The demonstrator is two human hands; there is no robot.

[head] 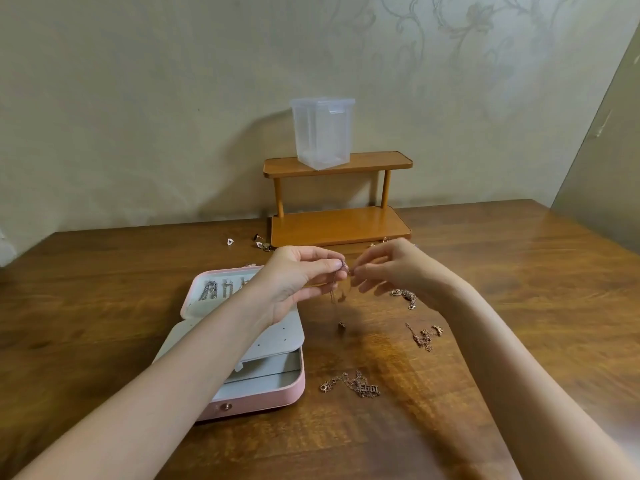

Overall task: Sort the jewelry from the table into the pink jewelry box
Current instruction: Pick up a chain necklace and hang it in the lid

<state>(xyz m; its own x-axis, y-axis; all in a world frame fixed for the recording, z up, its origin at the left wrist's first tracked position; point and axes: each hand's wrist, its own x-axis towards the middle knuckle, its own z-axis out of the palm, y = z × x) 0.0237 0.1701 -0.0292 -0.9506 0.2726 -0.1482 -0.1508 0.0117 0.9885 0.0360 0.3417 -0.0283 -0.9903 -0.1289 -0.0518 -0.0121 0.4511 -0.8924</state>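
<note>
Rounded pink jewelry box (263, 398) open, left hand (294, 282) pinching thin chain (333, 292); right hand (388, 271) pinching it too

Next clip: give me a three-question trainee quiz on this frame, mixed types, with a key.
1. True or false: the pink jewelry box lies open on the table.
2. What stands on the wooden shelf's top tier? A) clear plastic container B) mirror C) candle
3. Fill in: the left hand and right hand hold a thin ____ above the table.

Key: 1 true. 2 A, the clear plastic container. 3 chain, the chain hanging from the fingers.
</note>
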